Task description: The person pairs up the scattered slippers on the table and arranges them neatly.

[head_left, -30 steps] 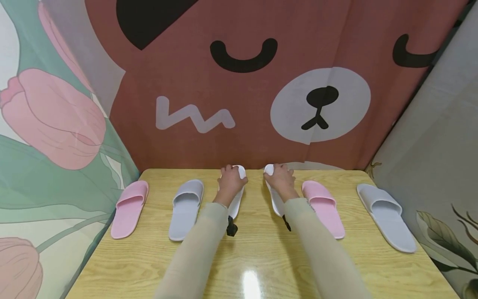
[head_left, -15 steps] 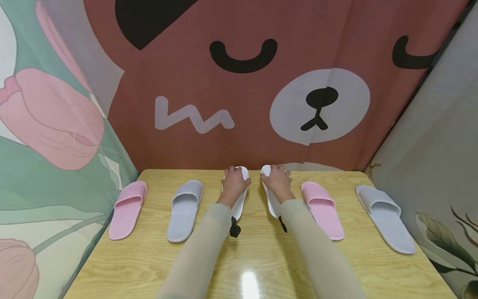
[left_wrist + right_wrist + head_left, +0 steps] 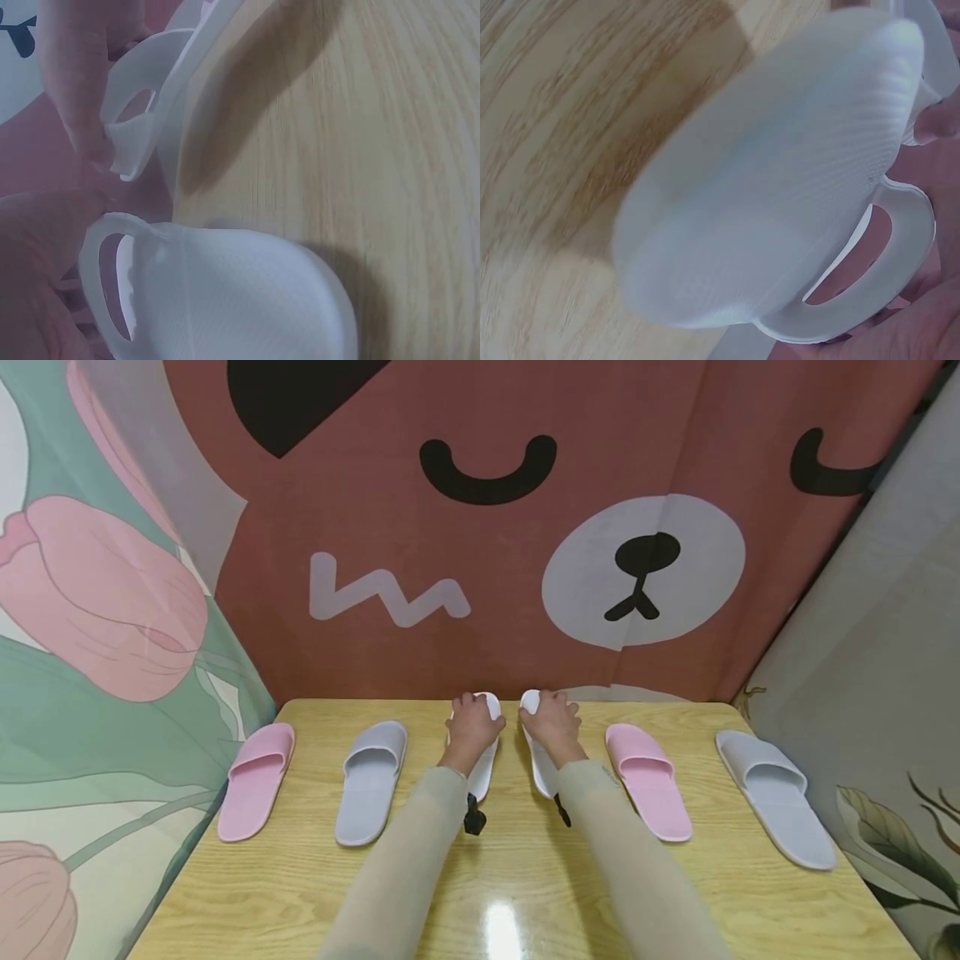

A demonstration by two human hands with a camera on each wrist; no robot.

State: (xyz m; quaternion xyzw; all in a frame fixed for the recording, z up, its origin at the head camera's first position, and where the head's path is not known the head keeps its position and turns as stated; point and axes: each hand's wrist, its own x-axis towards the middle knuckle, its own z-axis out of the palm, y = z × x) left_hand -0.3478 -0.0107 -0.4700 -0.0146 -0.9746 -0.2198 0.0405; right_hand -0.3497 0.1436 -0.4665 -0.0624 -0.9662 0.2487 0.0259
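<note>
Two white open-toe slippers are at the middle of the table's far edge, one under each hand. My left hand [image 3: 474, 731] grips the left white slipper [image 3: 483, 777] over its strap, thumb on the inner side. The right white slipper [image 3: 542, 770] is held the same way by my right hand [image 3: 553, 725]. Their heels point towards me, with a narrow gap between the pair. In the left wrist view the left slipper's sole [image 3: 240, 289] lies close over the wood. The right slipper's insole [image 3: 765, 195] looks tilted in the right wrist view, a shadow beside it.
A pink slipper [image 3: 257, 785] and a grey slipper [image 3: 371, 785] lie left of my hands. Another pink slipper [image 3: 651, 781] and grey slipper [image 3: 777, 797] lie to the right. The wooden table [image 3: 480, 885] meets a bear-print curtain [image 3: 390, 660] behind, with cloth walls at both sides.
Both hands have shifted slightly inward with the white slippers, so the pair stands closer together. The pink and grey slippers have stayed in place.
</note>
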